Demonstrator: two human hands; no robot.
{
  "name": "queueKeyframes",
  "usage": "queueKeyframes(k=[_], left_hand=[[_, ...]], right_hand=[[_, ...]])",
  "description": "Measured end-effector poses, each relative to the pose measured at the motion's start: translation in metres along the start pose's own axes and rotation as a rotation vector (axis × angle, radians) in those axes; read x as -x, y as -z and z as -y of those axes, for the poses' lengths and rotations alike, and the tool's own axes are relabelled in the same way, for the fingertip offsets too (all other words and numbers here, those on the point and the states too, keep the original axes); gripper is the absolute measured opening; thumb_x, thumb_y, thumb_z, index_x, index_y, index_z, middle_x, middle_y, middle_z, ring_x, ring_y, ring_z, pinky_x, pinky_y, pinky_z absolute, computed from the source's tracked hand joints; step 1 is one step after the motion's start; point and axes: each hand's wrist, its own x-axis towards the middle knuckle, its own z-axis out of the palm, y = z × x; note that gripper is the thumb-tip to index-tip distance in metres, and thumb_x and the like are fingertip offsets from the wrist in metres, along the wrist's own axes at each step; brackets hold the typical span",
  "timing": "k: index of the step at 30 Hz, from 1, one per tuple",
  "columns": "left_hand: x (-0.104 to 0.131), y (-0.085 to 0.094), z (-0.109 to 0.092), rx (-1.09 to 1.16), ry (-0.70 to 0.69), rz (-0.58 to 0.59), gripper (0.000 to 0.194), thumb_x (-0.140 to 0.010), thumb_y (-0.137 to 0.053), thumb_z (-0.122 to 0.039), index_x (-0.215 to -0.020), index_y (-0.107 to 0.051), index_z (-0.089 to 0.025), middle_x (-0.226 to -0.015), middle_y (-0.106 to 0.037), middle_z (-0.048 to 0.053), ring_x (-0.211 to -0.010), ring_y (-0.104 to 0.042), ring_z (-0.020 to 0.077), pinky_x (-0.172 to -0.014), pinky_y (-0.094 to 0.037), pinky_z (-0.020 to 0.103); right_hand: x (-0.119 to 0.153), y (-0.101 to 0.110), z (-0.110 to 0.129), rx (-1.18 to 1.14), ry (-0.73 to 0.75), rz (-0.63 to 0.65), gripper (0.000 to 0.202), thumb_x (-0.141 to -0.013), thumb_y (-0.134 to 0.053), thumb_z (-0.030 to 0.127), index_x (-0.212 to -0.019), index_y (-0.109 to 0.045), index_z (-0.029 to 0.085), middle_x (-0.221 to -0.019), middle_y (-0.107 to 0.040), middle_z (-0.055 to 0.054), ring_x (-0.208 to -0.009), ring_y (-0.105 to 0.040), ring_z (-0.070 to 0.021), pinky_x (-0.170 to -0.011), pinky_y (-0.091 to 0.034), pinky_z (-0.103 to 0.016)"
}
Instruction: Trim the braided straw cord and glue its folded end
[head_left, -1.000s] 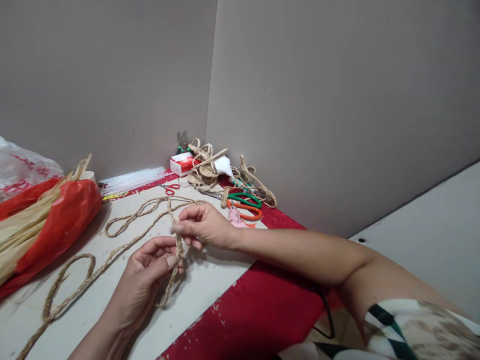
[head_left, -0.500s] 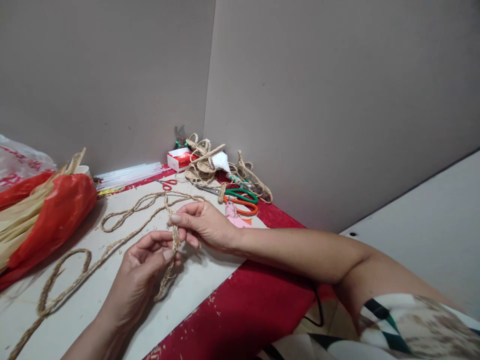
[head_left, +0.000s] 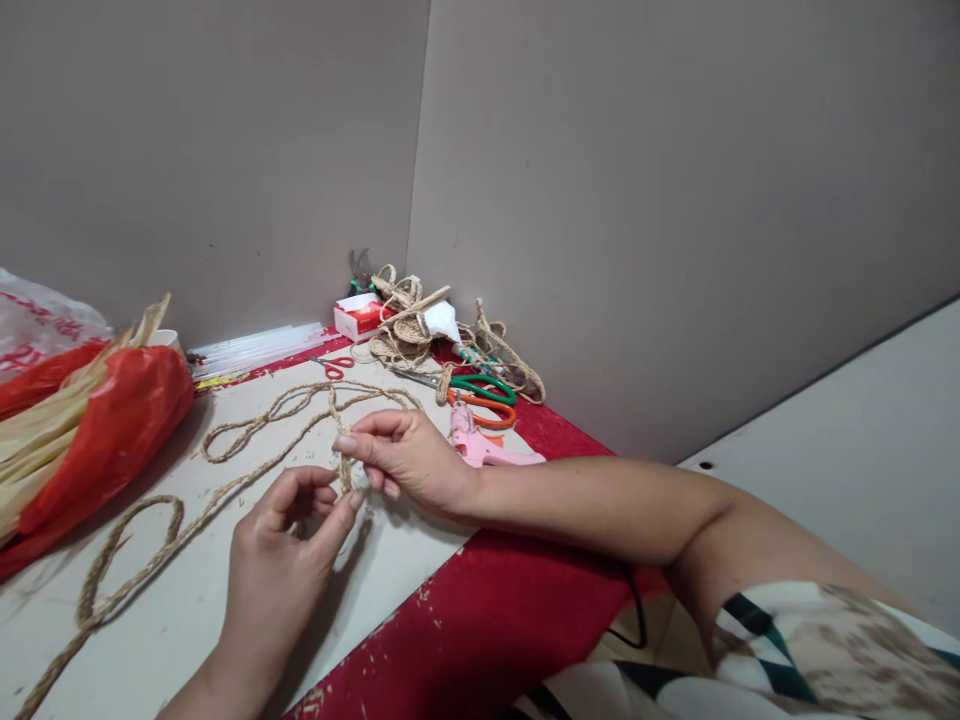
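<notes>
A long braided straw rope [head_left: 247, 470] snakes in loops over the pale board [head_left: 172, 620] on the red table. My right hand [head_left: 405, 455] pinches the rope's doubled section between thumb and fingers. Just below it, my left hand [head_left: 281, 560] grips the same doubled section with thumb and forefinger, its other fingers curled. The rope's short end under my left hand is hidden by the fingers.
A red plastic bag with dry straw [head_left: 82, 430] lies at the left. At the back corner sit clear glue sticks [head_left: 259, 348], small red scissors [head_left: 336, 366], a red and white box [head_left: 358, 316], a rope tangle [head_left: 420, 335], green and orange scissors [head_left: 484, 398] and a pink glue gun [head_left: 484, 445].
My left hand slid down and toward me along the rope, covering the dangling end. The right hand stayed pinched on the rope. The pink glue gun is now more exposed.
</notes>
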Motion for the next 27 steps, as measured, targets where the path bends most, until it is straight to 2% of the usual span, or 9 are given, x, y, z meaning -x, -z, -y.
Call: queueKeyframes(k=[4,13,20,27], left_hand=[[0.0020,0.0002,-0.0034,-0.069,-0.091,-0.038,0.016,-0.067,-0.079,-0.030,-0.077,-0.068,-0.024,-0.065,-0.065,-0.001,-0.058,-0.057,0.0167,-0.063,-0.043,0.027],[0.0006,-0.0007,-0.0062,-0.179,-0.137,-0.026,0.002,-0.072,-0.070,-0.025,-0.072,-0.067,-0.025,-0.062,-0.065,-0.002,-0.055,-0.057,0.0171,-0.063,-0.042,0.027],[0.0024,-0.0044,-0.0075,-0.189,-0.137,-0.066,0.013,-0.064,-0.078,-0.027,-0.070,-0.067,-0.026,-0.062,-0.064,-0.001,-0.057,-0.058,0.0191,-0.065,-0.042,0.029],[0.0023,-0.0031,-0.0075,-0.218,-0.144,-0.055,0.004,-0.069,-0.071,-0.024,-0.072,-0.069,-0.026,-0.065,-0.071,-0.001,-0.057,-0.062,0.0193,-0.065,-0.044,0.029]], right_hand=[[0.0027,-0.0010,-0.0024,0.014,0.008,-0.006,0.041,-0.065,-0.078,0.050,-0.077,-0.064,0.014,-0.045,-0.055,0.008,-0.031,-0.041,-0.0014,-0.032,-0.029,-0.013],[0.0036,0.0006,-0.0048,0.055,0.043,-0.017,0.038,-0.065,-0.079,0.048,-0.077,-0.066,0.014,-0.045,-0.054,0.007,-0.033,-0.041,-0.0022,-0.033,-0.031,-0.014],[0.0033,-0.0010,-0.0053,0.039,0.093,-0.015,0.036,-0.065,-0.079,0.047,-0.073,-0.066,0.014,-0.045,-0.052,0.007,-0.035,-0.040,-0.0030,-0.034,-0.031,-0.016],[0.0038,0.0001,-0.0091,0.099,0.126,-0.019,0.036,-0.066,-0.077,0.048,-0.073,-0.066,0.015,-0.046,-0.052,0.006,-0.035,-0.038,-0.0035,-0.034,-0.029,-0.017]])
